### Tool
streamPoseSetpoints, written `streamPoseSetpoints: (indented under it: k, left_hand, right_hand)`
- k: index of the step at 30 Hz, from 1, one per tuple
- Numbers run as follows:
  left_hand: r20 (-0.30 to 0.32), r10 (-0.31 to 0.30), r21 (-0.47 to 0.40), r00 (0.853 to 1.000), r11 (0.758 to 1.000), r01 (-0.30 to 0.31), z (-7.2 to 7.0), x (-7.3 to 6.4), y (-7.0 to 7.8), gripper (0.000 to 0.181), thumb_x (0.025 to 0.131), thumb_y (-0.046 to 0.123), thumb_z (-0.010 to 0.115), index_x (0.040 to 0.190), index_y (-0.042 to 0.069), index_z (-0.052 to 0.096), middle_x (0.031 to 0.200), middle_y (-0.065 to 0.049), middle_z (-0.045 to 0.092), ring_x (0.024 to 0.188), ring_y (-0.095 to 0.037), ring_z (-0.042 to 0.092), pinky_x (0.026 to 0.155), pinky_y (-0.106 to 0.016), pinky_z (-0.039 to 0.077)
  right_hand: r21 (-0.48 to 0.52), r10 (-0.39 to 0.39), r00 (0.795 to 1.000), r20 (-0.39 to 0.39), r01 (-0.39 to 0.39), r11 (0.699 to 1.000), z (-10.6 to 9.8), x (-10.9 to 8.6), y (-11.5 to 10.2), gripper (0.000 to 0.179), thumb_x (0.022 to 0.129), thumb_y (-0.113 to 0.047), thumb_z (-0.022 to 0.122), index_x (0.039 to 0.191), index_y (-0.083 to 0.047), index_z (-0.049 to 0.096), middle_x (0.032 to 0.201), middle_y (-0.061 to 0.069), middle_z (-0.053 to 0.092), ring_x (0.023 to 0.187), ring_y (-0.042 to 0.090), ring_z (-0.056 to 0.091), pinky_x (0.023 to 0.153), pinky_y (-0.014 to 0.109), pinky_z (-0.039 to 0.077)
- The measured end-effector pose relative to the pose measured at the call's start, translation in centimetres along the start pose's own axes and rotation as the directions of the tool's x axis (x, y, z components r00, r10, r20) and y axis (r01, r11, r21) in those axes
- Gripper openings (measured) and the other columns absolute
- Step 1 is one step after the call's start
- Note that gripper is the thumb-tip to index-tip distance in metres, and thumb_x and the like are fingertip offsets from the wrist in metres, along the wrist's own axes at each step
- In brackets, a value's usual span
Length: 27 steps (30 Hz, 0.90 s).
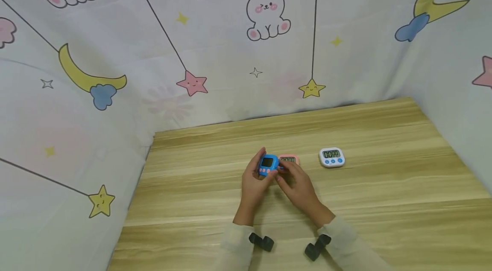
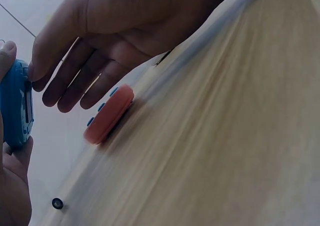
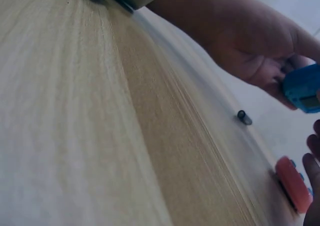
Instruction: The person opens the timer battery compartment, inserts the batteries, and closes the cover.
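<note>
The left hand point(image 1: 251, 185) is gripping the rounded blue plastic timer point(image 1: 267, 163), blank-looking so far, above the surface point(image 1: 184, 185) toward its far edge, the loose right hand point(image 1: 301, 190) is touching it, and the pink plastic timer point(image 1: 289, 156) and white plastic timer point(image 1: 332, 157) are already showing zeros.

- You hold the blue timer point(image 1: 267, 165) in your left hand point(image 1: 253, 181), between thumb and fingers; it is raised off the bench point(image 1: 384, 155), tilted, with its dark screen above a row of pink buttons, and your right hand point(image 1: 301, 185) is at its right edge.
- The pink timer point(image 1: 289, 159) lies on the bench behind your right hand, partly hidden, with digits showing and blue buttons.
- You have the white timer point(image 1: 332, 157) face up farther right, apart, zeros over three blue buttons.
</note>
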<state>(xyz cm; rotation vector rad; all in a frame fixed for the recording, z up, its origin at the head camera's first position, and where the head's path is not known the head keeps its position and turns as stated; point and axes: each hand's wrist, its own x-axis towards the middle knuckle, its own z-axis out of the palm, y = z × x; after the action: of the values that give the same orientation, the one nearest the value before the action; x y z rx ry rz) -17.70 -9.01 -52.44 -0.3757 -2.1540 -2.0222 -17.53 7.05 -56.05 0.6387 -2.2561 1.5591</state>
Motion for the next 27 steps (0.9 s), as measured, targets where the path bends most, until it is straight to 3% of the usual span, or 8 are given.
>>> streamPoseSetpoints:
  k: [5,18,27]
  left_hand:
    - [0.043,0.026,0.008,0.999,1.000,-0.026,0.02,-0.18,0.92,0.069,0.086,0.005,0.073,0.146,-0.001,0.039,0.147,-0.017,0.042,0.136,-0.027,0.040,0.106,-0.035,0.036]
    - [0.119,0.052,0.095,0.991,0.993,-0.064,-0.04,-0.24,0.83,0.061,0.089,0.008,0.070,0.145,0.007,0.044,0.150,-0.014,0.040,0.138,-0.024,0.037,0.108,-0.033,0.033]
    - [0.124,0.046,0.015,0.991,0.999,-0.048,0.09,-0.23,0.10,0.059,0.090,0.003,0.068,0.142,0.000,0.040,0.150,-0.013,0.040,0.134,-0.030,0.042,0.104,-0.042,0.040]
  right_hand:
    - [-0.007,-0.020,1.000,-0.016,0.020,1.000,-0.08,-0.07,-0.04,0.046,0.092,-0.011,0.068,0.135,-0.008,0.054,0.125,0.007,0.059,0.106,0.025,0.063,0.091,0.038,0.050]
    - [0.022,-0.022,1.000,-0.010,0.022,1.000,-0.24,-0.24,0.23,0.047,0.092,-0.005,0.066,0.137,-0.009,0.052,0.129,0.006,0.058,0.108,0.022,0.062,0.090,0.037,0.051]
    - [0.151,-0.081,0.993,0.082,0.068,0.986,-0.73,-0.06,-0.25,0.053,0.092,0.000,0.062,0.143,-0.006,0.046,0.138,0.010,0.050,0.117,0.027,0.057,0.094,0.035,0.049]
